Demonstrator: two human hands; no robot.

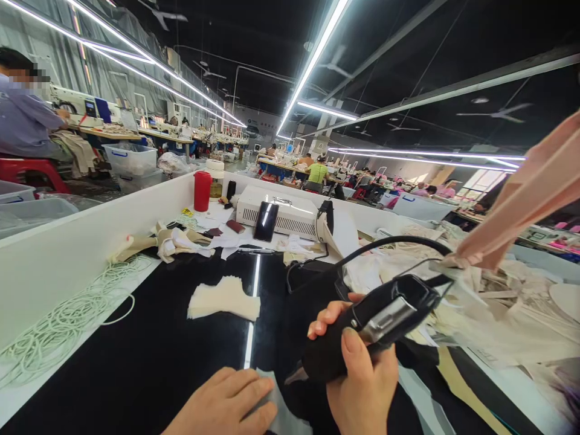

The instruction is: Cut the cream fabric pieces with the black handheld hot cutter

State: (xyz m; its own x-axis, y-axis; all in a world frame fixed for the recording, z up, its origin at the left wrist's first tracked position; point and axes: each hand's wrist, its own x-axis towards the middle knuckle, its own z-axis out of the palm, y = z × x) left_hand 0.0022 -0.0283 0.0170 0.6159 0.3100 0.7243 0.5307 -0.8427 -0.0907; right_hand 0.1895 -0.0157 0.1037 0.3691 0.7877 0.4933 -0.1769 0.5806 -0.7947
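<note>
My right hand (362,374) is closed around a corded black handheld tool (385,320) with a silver lever on its side and a pointed metal tip aimed down and left. A pink fabric strip (521,187) is tied to the tool's rear end, where its black cord also runs. Palm down, my left hand (226,402) lies with fingers stretched over a grey fabric piece (285,405) on the black work surface (149,338). The tool's tip is close above that piece's right edge. Farther back rests a stack of cream cut fabric pieces (224,299).
Pale green cord (67,320) lies in loops at the left. At the back stand a white machine box (281,211), a phone (266,221) and a red cup (202,191). Beige fabric (512,302) is heaped at the right. A co-worker (27,115) sits far left.
</note>
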